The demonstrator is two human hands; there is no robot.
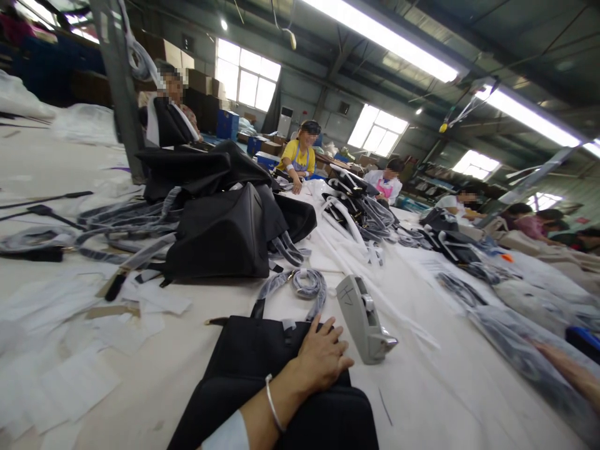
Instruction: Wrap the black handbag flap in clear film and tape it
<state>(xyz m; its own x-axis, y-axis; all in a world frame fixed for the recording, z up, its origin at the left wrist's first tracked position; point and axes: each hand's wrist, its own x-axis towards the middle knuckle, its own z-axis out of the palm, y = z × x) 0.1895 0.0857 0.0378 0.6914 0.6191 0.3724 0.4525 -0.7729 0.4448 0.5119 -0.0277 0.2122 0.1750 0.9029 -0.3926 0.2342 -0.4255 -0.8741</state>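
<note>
My left hand (322,353), with a bracelet at the wrist, lies palm down on a black bag (253,356), its fingers spread. The bag lies flat on the table at the bottom middle. Its wrapped strap (309,286) is coiled above its top edge. Just right of my fingers stands a grey tape dispenser (360,322) with marker writing on its side. A forearm at the right edge, apparently mine, leads to my right hand (541,347), which is blurred beside clear plastic wrapping (506,334). Its fingers cannot be made out.
Black bags (220,234) with wrapped straps are piled ahead on the left. Paper sheets (70,381) litter the table (154,400) at left. More bags (351,194) lie farther along. A metal post (117,87) rises at left. Several people sit along the table, one in yellow (300,153).
</note>
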